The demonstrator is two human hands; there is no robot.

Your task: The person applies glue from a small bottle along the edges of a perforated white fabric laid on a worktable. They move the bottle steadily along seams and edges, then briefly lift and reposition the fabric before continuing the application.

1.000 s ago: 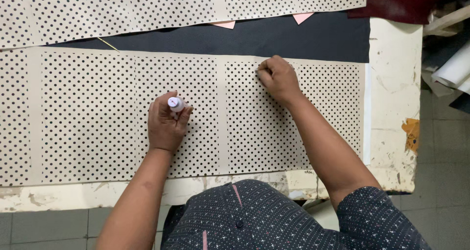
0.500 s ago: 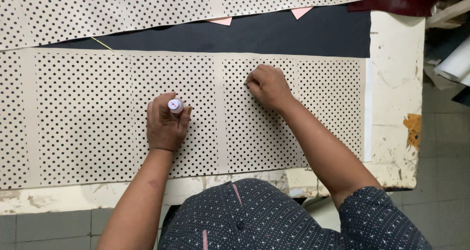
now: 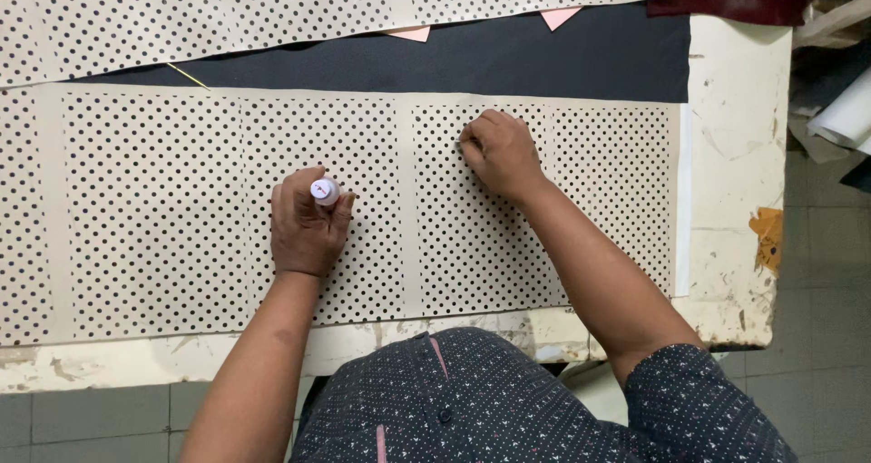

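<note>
At the bottom of the frame sits the person's dark blue top (image 3: 508, 399), a soft fabric sprinkled with tiny pale specks, with a thin pink strip down its front. Just above it runs the near edge of the worktable (image 3: 735, 182), a white surface that is chipped, stained and worn, with a rust-orange patch at its right side.

Across the middle of the frame lies the perforated sheet (image 3: 163, 209), a flat cream panel of stiff-looking material punched with even rows of small round holes and split by plain unpunched bands. The left hand (image 3: 307, 223), at centre left, rests on this sheet with the forearm rising straight from the lower edge; its fingers are curled tight around a marker (image 3: 324, 191), a slim tube held upright so only its round white and lilac cap end shows. The right hand (image 3: 497, 152), a little right of centre and higher, presses knuckles-up on the same sheet, fingers bent under and clenched on nothing I can make out; its forearm slants down to the lower right.

Beyond the sheet, a matte dark fabric (image 3: 544, 55) covers the table. A second perforated sheet (image 3: 272, 9) crosses the top of the frame, two small pink triangles (image 3: 560, 16) poking out below it.
</note>
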